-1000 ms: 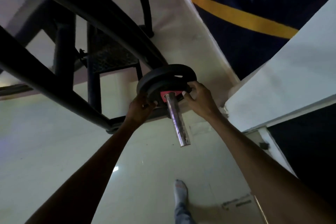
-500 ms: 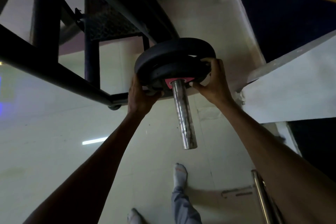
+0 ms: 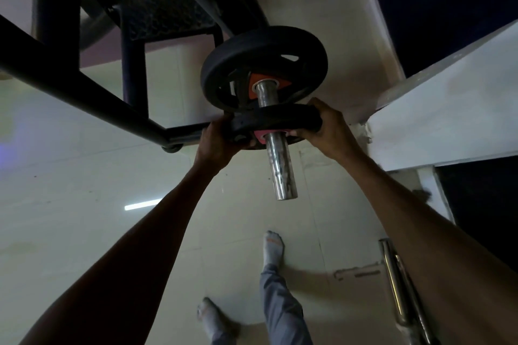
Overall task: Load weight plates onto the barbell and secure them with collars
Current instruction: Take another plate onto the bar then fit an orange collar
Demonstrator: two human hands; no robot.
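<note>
Single head view, looking steeply down, close over hands (image 3: 269, 134); dim, perhaps tilted.

Inner barbell sleeve (image 3: 266, 95) behind plates; chrome bars (image 3: 398, 288) cut off below.

the shiny chrome steel barbell sleeve (image 3: 276, 159) looks polished but mottled with dull scuffs. the two black weight plates, the larger one (image 3: 263, 63) and the smaller one (image 3: 276, 120), look matt and rubbery. the dark metal rack frame (image 3: 70, 73) has a satin painted finish. the pale tiled floor (image 3: 84, 218) is smooth and glossy.
</note>
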